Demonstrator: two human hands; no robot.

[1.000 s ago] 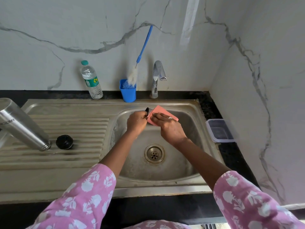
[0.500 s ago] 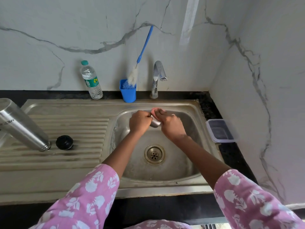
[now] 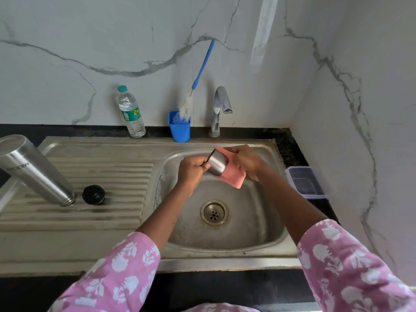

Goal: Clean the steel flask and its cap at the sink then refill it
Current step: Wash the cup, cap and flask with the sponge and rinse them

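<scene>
Over the sink basin (image 3: 265, 233), my left hand (image 3: 191, 168) grips the steel cap (image 3: 217, 164) by its dark rim. My right hand (image 3: 245, 162) holds a pink cloth (image 3: 233, 176) pressed against the cap's side. The steel flask (image 3: 31, 170) stands mouth down and tilted on the ribbed drainboard (image 3: 101, 212) at the left. A black inner stopper (image 3: 93, 194) lies right beside the flask's mouth.
A tap (image 3: 219, 109) stands behind the basin with no water running. A blue cup (image 3: 179, 129) holds a blue-handled bottle brush (image 3: 198, 82). A plastic water bottle (image 3: 131, 113) stands at the back wall. A clear lidded box (image 3: 305, 182) sits on the right counter.
The cap has turned in my hands so its steel side now shows. The pink cloth has shifted from on top of the cap to under and behind it.
</scene>
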